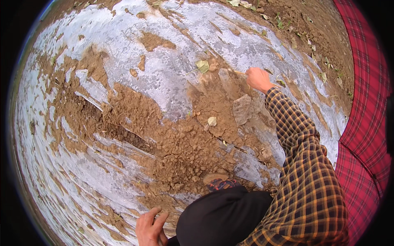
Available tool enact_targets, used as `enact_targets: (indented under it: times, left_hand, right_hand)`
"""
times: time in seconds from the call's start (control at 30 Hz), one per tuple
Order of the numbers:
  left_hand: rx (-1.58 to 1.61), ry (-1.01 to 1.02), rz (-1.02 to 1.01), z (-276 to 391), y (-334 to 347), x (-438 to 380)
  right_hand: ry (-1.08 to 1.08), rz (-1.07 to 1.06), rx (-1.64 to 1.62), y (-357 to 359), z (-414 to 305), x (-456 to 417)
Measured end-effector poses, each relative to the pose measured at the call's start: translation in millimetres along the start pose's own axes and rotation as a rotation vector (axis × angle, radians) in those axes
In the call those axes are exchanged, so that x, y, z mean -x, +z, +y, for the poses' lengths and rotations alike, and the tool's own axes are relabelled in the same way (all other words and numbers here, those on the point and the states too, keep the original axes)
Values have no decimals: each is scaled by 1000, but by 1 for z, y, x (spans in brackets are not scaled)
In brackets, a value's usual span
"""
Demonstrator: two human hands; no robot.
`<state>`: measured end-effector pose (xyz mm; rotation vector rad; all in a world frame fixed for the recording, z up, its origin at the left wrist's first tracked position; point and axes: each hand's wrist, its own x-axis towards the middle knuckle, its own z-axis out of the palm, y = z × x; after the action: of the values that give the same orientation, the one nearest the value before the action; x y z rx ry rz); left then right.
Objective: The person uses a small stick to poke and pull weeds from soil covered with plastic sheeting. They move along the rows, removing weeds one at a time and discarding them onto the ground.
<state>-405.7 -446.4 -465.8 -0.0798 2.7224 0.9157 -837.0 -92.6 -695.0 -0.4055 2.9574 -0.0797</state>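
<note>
My right hand [258,79], at the end of a checked sleeve, is closed around a thin, straw-coloured stick [239,72] above the soil-strewn plastic film. A green leaf [203,66] lies to its left, and a large dry leaf [242,109] rests on the soil below it. Near the bottom edge is my left hand [151,227], beside my dark-clothed knee, its fingers bent. The lower part of that hand is cut off by the frame, and whether it holds anything does not show.
Pale plastic film [129,24] covers the ground, with loose brown soil [184,153] over it and slits in places. My shoe [216,178] stands on the soil. Red plaid fabric [366,92] curves along the right side. Dry leaves lie on bare soil at the upper right.
</note>
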Motion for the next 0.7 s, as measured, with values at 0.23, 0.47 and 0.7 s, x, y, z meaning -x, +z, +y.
enact_targets:
  times: [0.23, 0.47, 0.7]
  left_hand:
    - [-14, 1, -24, 2, 1, -5]
    - [-107, -27, 62, 4, 6, -4]
    - [-13, -1, 12, 1, -2, -1]
  right_hand:
    - [53, 49, -161, 9, -53, -14]
    - [83, -4, -177, 41, -93, 25]
    - [-64, -56, -116, 1, -28, 22]
